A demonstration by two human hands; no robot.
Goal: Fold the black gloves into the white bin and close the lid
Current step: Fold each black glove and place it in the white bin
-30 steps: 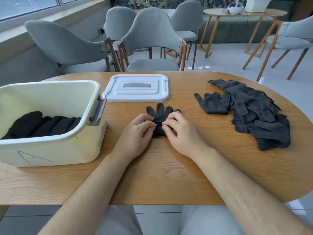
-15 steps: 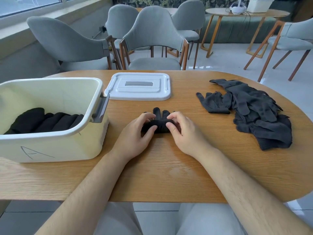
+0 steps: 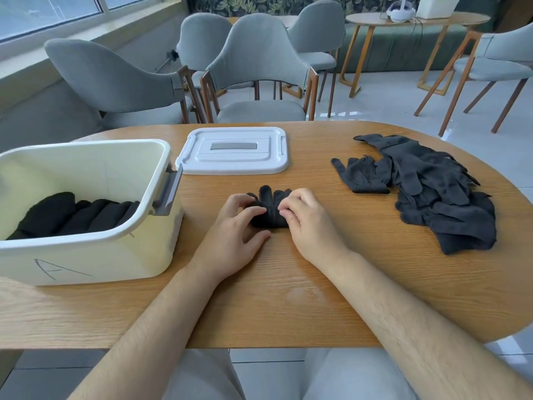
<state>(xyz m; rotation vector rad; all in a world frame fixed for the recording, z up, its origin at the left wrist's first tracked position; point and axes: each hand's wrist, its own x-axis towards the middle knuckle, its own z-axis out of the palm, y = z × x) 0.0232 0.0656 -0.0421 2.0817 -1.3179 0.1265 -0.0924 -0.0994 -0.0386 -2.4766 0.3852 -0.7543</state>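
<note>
Count: 1 white bin (image 3: 86,255), 1 lid (image 3: 233,163), 1 part-folded glove (image 3: 269,204), 5 grey chairs (image 3: 259,62); folded gloves (image 3: 86,217) in bin perhaps 5, outlines merge; loose pile (image 3: 438,197) uncountable.

This looks like an office lounge or café-style break room. Grey padded chairs (image 3: 253,53) ring an oval wooden bench (image 3: 317,284). A second round table (image 3: 363,18) stands near leafy wallpaper (image 3: 259,1), over pale floor tiles (image 3: 383,105).

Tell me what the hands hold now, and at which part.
Both hold one black glove by its rolled-up wrist end: left hand on its left side, right hand on its right.
</note>
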